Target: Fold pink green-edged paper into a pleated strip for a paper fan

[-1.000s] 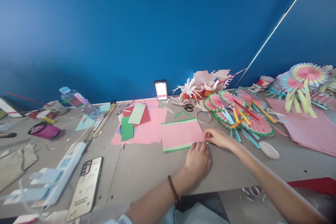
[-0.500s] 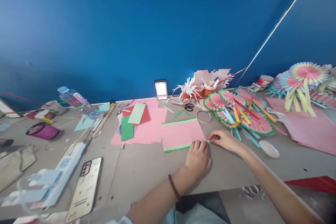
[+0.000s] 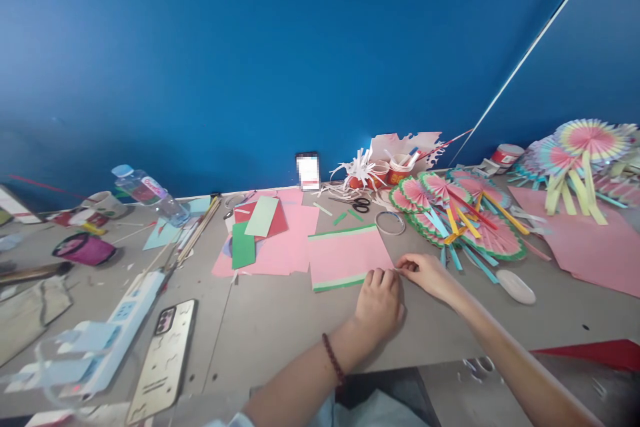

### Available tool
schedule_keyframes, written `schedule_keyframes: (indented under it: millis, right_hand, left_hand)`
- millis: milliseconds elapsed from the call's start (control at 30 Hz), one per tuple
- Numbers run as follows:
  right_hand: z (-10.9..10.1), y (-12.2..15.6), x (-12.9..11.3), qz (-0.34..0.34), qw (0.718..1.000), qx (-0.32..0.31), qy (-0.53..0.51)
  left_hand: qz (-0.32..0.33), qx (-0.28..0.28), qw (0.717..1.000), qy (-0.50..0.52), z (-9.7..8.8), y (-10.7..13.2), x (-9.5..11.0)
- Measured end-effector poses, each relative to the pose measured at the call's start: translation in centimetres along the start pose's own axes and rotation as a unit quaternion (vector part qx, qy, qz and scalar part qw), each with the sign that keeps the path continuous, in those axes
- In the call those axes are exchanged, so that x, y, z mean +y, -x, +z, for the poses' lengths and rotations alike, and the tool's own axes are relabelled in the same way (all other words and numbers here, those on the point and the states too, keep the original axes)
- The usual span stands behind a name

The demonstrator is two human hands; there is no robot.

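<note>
A pink sheet of paper (image 3: 345,255) lies flat on the table, with green and pale green strips along its long edges. My left hand (image 3: 380,301), palm down with curled fingers close together, presses on the sheet's near right corner over the strip. Just past that corner, my right hand (image 3: 425,275) pinches thumb and forefinger at the strip's pale end, which is mostly hidden by the fingers. Beyond the sheet lie black scissors (image 3: 361,205), short green paper scraps (image 3: 340,219) and a roll of clear tape (image 3: 390,223).
Pleated paper fans (image 3: 493,235) and a white oval object (image 3: 516,287) lie to the right. Coloured paper pieces (image 3: 243,245) sit to the left, beyond a patterned phone (image 3: 163,360) and a power strip (image 3: 117,327). A lit phone (image 3: 308,171) leans on the blue wall (image 3: 300,47).
My right hand has shifted very slightly toward the left hand at the sheet's corner. My left hand stays pressed there. The whole view has moved a little.
</note>
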State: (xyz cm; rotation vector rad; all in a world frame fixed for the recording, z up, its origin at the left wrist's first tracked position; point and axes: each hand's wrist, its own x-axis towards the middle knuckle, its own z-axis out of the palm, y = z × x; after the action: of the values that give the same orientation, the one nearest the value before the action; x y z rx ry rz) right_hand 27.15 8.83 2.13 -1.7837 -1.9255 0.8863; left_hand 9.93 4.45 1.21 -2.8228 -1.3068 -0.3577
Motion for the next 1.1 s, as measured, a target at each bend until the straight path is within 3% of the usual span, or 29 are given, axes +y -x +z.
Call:
schedule_keyframes:
  millis: [433,567,767,933,1100]
  right_hand:
    - [1.2,0.9,0.0,-0.031,0.998,0.058,-0.002]
    - [0.8,1.5,1.0,-0.024,0.996,0.061,-0.063]
    - [-0.8,1.6,1.4,0.031,0.980,0.082,-0.181]
    - [-1.5,-0.5,-0.1,0.022,0.973,0.079,-0.215]
    - [-1.2,-5.1,-3.3,-0.063,0.981,0.046,-0.176]
  left_hand:
    - [0.024,-0.001,0.999,-0.031,0.0,-0.4,0.1]
    - [0.016,-0.006,1.000,-0.005,-0.1,-0.1,0.1]
    - [-0.022,-0.016,0.994,0.110,-0.4,0.6,-0.7]
    - [-0.026,-0.017,0.990,0.136,0.0,0.5,-1.0]
    - [-0.008,0.009,0.994,0.110,0.8,0.1,-1.5]
